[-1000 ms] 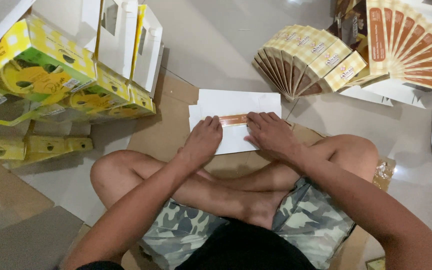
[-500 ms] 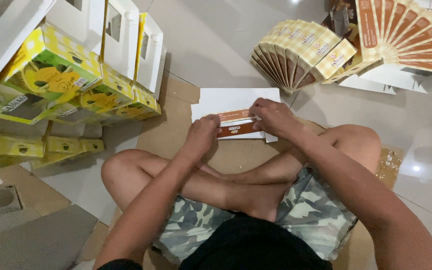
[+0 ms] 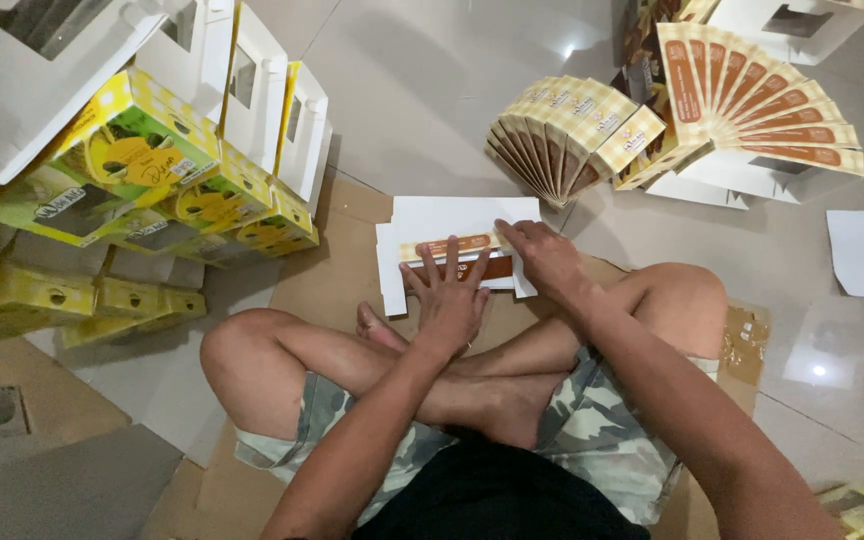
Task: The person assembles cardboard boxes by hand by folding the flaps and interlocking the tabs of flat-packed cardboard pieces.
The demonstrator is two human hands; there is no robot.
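So, left to right: a heap of yellow printed cardboard boxes (image 3: 142, 190) is piled at the left, with white windowed cardboard cartons (image 3: 252, 90) leaned up behind them.

In the middle, a flat white cardboard box blank (image 3: 457, 215) is laid on the far edge of the brown corrugated cardboard sheet (image 3: 337, 270) that's being sat on. A second ago only a thin strip of print could be seen between the hands. Now a tan-and-brown printed flap (image 3: 452, 247) is exposed across the blank's near half, so a panel looks to have been folded over and is being flattened. The fold seems to be at the creasing stage, not finished.

The left hand (image 3: 449, 295) is pressed flat on that flap, fingers spread wide apart, nothing gripped. It's been shifted toward the middle of the blank. The right hand (image 3: 544, 258) is set on the blank's right end, fingers held together and laid flat, pinning it down rather than clamped on anything.

Further right, a fan of tan checkered folded cartons (image 3: 572, 135) is propped on the tiled floor (image 3: 432, 80), then a wider fan of orange-striped flat cartons (image 3: 762, 115), and one loose white card scrap (image 3: 853, 252) lies off by itself.
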